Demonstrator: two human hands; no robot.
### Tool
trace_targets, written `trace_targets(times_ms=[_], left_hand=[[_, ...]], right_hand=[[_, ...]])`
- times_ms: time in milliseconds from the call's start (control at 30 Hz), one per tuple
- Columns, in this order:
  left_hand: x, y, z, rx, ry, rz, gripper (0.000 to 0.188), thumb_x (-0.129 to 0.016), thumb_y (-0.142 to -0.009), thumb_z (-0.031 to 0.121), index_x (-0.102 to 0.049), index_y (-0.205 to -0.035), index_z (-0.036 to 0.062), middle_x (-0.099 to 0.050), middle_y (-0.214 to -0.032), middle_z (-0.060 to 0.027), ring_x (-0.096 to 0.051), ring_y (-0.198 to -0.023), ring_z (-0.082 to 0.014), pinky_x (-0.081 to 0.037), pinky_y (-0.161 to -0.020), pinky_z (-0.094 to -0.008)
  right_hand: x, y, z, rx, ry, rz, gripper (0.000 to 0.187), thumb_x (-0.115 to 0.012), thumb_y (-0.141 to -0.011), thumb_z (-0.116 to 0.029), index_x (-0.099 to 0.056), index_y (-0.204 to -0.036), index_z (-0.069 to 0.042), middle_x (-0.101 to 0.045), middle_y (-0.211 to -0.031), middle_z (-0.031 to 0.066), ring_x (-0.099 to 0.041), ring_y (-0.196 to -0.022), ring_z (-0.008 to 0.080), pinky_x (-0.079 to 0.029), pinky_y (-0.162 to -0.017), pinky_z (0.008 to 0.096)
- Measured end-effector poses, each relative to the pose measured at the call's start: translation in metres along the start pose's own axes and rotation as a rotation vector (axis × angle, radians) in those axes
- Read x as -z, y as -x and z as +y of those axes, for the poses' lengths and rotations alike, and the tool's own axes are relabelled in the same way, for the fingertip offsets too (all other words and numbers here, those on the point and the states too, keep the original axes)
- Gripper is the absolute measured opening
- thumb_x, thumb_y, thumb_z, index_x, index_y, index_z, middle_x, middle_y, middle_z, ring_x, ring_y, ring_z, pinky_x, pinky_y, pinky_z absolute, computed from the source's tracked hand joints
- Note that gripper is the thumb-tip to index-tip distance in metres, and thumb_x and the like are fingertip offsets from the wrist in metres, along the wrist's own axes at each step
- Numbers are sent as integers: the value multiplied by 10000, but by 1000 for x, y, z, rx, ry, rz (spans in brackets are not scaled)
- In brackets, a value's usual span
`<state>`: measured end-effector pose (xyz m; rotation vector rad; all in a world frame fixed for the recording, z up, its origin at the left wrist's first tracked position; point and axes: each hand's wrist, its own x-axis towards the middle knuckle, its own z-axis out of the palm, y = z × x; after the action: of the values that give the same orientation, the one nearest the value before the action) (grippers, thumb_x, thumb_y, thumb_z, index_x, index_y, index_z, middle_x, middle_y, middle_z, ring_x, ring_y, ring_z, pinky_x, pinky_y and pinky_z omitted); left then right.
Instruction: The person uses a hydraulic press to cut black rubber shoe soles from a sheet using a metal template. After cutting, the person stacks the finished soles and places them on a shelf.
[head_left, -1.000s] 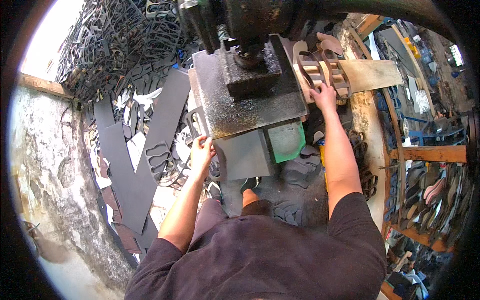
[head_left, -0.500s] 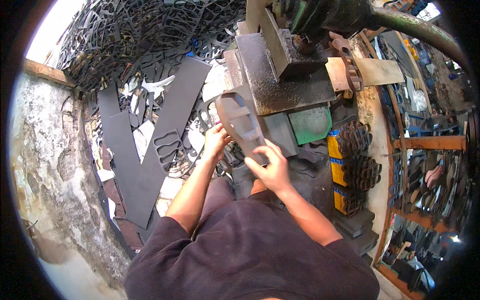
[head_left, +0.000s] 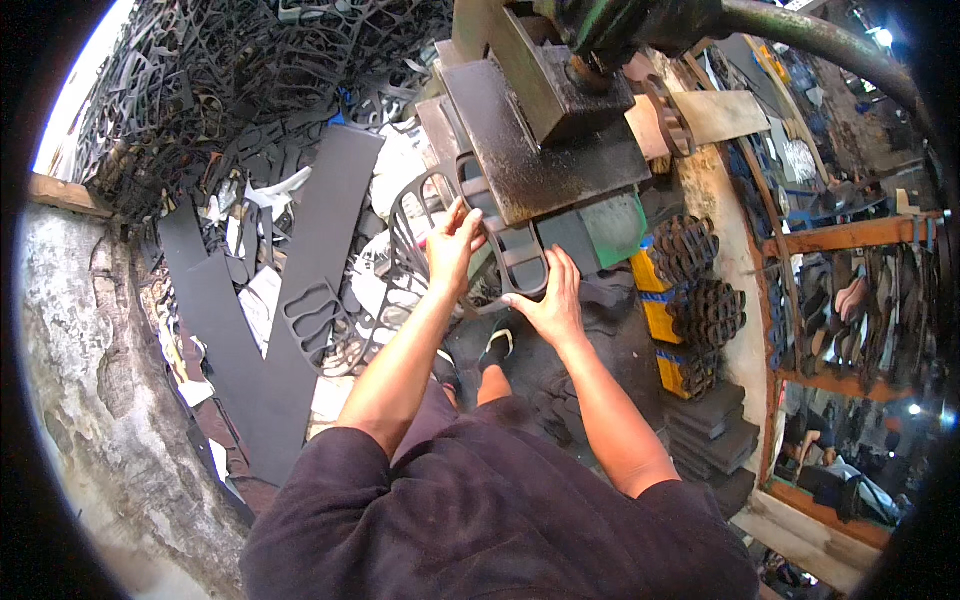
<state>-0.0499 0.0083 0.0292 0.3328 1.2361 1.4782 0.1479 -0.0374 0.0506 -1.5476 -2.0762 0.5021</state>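
Observation:
A sole-shaped cutting die [head_left: 527, 282] lies on a dark foam sheet, partly under the press's heavy steel head [head_left: 560, 170], which hides some of it. My right hand [head_left: 552, 302] grips the near end of the die, thumb at its bottom edge and fingers along the right side. My left hand [head_left: 453, 252] is at the die's left side, its bent fingers and thumb against the rim. Beside that hand runs a dark foam offcut [head_left: 405, 225] with sole-shaped holes.
Tangled black offcuts [head_left: 250, 70] heap up at the far left, with long dark sheets [head_left: 335, 200] before them. At right are yellow blocks [head_left: 660, 310], stacked dark soles [head_left: 700, 310] and a wooden shelf [head_left: 850, 235]. A worn wall [head_left: 90, 370] stands at left.
The die, held tilted up in my right hand before, now lies flat and farther in beneath the press head. My left hand has moved up to its side. The view has shifted slightly.

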Motion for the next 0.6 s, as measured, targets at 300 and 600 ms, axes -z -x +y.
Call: trace_targets(times_ms=[300, 600], left_hand=[[-2, -2, 4, 24, -12, -61, 649, -765, -921, 96, -484, -1485, -58, -589, -1412, -174, -650, -1163, -229, -588, -979, -387], [7, -4, -2, 26, 46, -162, 710, -725, -955, 81, -365, -1551, -58, -444, -1564, -190, -550, -1324, -285, -539, -1070, -436]], right_hand=[[-4, 10, 20, 40, -15, 23, 829, -920, -714, -328, -562, -1376, 20, -540, -1473, 198, -438, -1443, 373, -407, -1172, 468], [-4, 12, 20, 30, -46, 29, 807, -909, -713, -264, -563, -1391, 4, -533, -1483, 187, -415, -1462, 375, -382, -1196, 461]])
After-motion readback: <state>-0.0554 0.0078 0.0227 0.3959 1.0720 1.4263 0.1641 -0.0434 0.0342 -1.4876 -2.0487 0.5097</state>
